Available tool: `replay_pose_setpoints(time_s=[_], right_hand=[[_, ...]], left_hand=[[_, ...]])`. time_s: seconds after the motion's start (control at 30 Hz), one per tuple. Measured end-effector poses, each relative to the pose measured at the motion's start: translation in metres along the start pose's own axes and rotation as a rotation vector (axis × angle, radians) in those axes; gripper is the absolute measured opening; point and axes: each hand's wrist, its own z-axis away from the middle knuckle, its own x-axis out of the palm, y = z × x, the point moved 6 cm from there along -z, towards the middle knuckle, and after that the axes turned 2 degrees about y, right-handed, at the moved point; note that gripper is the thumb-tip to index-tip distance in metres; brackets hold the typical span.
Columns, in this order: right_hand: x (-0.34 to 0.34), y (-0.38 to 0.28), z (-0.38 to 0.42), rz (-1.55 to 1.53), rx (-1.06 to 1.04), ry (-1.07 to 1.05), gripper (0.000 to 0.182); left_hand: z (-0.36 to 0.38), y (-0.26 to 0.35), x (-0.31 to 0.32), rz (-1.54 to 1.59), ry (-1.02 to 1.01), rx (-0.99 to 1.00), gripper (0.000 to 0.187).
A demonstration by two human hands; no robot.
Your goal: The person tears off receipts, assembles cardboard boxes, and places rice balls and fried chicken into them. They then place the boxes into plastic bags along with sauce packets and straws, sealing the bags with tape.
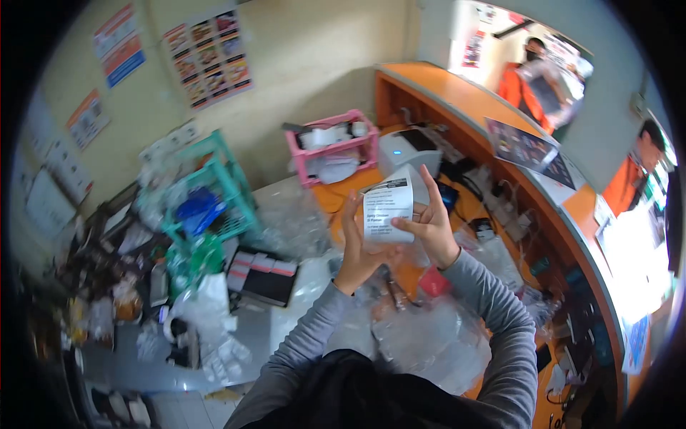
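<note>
Holding receipt [388, 209] edges, both hands.

Shop back area w/ orange service counter [457, 89], receipt printer [407, 151], wall posters [209, 58]

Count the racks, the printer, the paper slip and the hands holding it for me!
Paper slip: 1
Hands on the slip: 2, left hand and right hand
Racks: 2, pink rack and teal rack
Printer: 1
Total: 6
</note>
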Motion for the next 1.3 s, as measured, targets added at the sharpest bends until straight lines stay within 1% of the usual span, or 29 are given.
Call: replay_pose_setpoints(time_s=[0.03, 0.1, 0.13, 0.23, 0.27, 0.3, 0.33, 0.37, 0.43, 0.5, 0.57, 0.63, 0.67, 0.77, 0.8, 0.83, 0.9, 0.97, 1.07, 1.13, 1.17, 1.2, 1.23, 1.27, 1.3], right_hand=[[0.031, 0.005, 0.002, -0.033, 0.019, -0.052, 0.102], [0.094, 0.016, 0.005, -0.069, 0.067, -0.138, 0.103], [0.126, 0.024, 0.008, -0.086, 0.096, -0.187, 0.103], [0.219, 0.054, -0.001, 0.039, 0.117, -0.265, 0.105], [0.257, 0.061, -0.011, -0.069, 0.051, -0.269, 0.105], [0.305, 0.044, -0.006, -0.195, 0.079, -0.213, 0.099], [0.346, 0.038, -0.008, -0.287, 0.124, -0.221, 0.096], [0.38, 0.052, -0.028, -0.303, 0.094, -0.28, 0.097], [0.457, 0.055, -0.044, -0.311, -0.03, -0.241, 0.098], [0.544, 0.058, -0.036, -0.427, -0.037, -0.282, 0.098], [0.626, 0.067, -0.016, -0.517, -0.042, -0.339, 0.099], [0.702, 0.078, 0.011, -0.578, -0.061, -0.399, 0.1], [0.74, 0.088, 0.026, -0.644, -0.044, -0.477, 0.097], [0.842, 0.112, 0.105, -0.627, 0.028, -0.651, 0.092], [0.873, 0.122, 0.133, -0.638, 0.061, -0.705, 0.087], [0.903, 0.13, 0.162, -0.695, 0.093, -0.766, 0.086], [0.955, 0.138, 0.208, -0.684, 0.077, -0.87, 0.084], [0.998, 0.15, 0.232, -0.695, 0.098, -0.913, 0.082], [1.073, 0.17, 0.247, -0.715, 0.077, -0.962, 0.078], [1.121, 0.186, 0.252, -0.705, 0.068, -0.979, 0.077], [1.151, 0.194, 0.255, -0.655, 0.054, -1.02, 0.077], [1.176, 0.204, 0.257, -0.606, 0.05, -1.065, 0.076], [1.207, 0.218, 0.266, -0.55, 0.046, -1.121, 0.076], [1.235, 0.227, 0.275, -0.454, -0.149, -1.174, 0.067], [1.254, 0.221, 0.297, -0.286, -0.508, -1.145, 0.064]], left_hand=[[0.01, 0.023, -0.024, -0.201, 0.068, 0.106, 0.063], [0.035, 0.056, -0.086, -0.48, 0.147, 0.106, 0.057], [0.052, 0.084, -0.111, -0.492, 0.236, 0.122, 0.04], [0.133, 0.137, -0.19, -0.3, 0.095, -0.384, 0.025], [0.162, 0.16, -0.215, -0.385, 0.04, -0.507, 0.023], [0.196, 0.182, -0.239, -0.462, -0.013, -0.64, 0.021], [0.23, 0.205, -0.266, -0.507, 0.038, -0.546, 0.025], [0.272, 0.224, -0.297, -0.58, 0.068, -0.575, 0.026], [0.361, 0.27, -0.358, -0.728, 0.123, -0.63, 0.029], [0.456, 0.317, -0.406, -0.815, 0.268, -0.853, 0.028], [0.565, 0.346, -0.448, -0.672, 0.518, -0.967, 0.033], [0.641, 0.384, -0.473, -0.848, 0.456, -1.32, 0.038], [0.676, 0.4, -0.483, -0.914, 0.409, -1.507, 0.04], [0.746, 0.408, -0.53, -0.751, 0.221, -1.437, 0.059], [0.708, 0.434, -0.541, -0.747, 0.371, -1.228, 0.069], [0.648, 0.467, -0.556, -0.741, 0.514, -1.011, 0.079], [0.574, 0.514, -0.594, -0.769, 0.57, -0.509, 0.088], [0.538, 0.537, -0.62, -0.426, 0.679, -0.227, 0.069], [0.554, 0.553, -0.68, -0.43, 0.878, -0.517, 0.043], [0.573, 0.576, -0.716, -0.473, 1.096, -0.404, 0.034], [0.584, 0.59, -0.734, -0.499, 1.205, -0.338, 0.031], [0.6, 0.598, -0.749, -0.51, 1.316, -0.303, 0.033], [0.617, 0.613, -0.766, -0.598, 1.409, -0.269, 0.031], [0.632, 0.628, -0.779, -0.693, 1.504, -0.239, 0.03], [0.649, 0.645, -0.793, -0.793, 1.596, -0.209, 0.029]])
